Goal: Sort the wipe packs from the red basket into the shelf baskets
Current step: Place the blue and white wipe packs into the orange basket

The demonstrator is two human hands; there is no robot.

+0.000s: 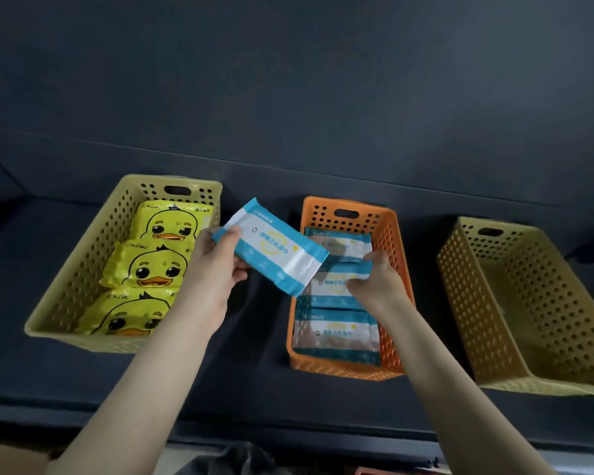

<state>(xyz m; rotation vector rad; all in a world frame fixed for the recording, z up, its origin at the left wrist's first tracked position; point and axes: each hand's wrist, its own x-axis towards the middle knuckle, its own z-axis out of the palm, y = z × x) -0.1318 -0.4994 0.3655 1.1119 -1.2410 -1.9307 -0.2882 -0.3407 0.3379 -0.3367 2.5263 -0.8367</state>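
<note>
My left hand (216, 258) grips a blue-and-white wipe pack (271, 246) by its left end, held in the air between two shelf baskets. My right hand (374, 279) reaches into the orange basket (396, 269), fingers pinching the middle blue-and-white pack (333, 286) lying there. Two more such packs lie in that basket, one behind (343, 243) and one in front (336, 332). The yellow basket (83, 269) on the left holds three yellow duck-print packs (151, 265). The red basket is not in view.
A third yellow basket (535, 303) stands at the right of the dark shelf (247, 365), with nothing visible inside. The shelf's front edge (288, 430) runs below my forearms. A dark back panel rises behind the baskets.
</note>
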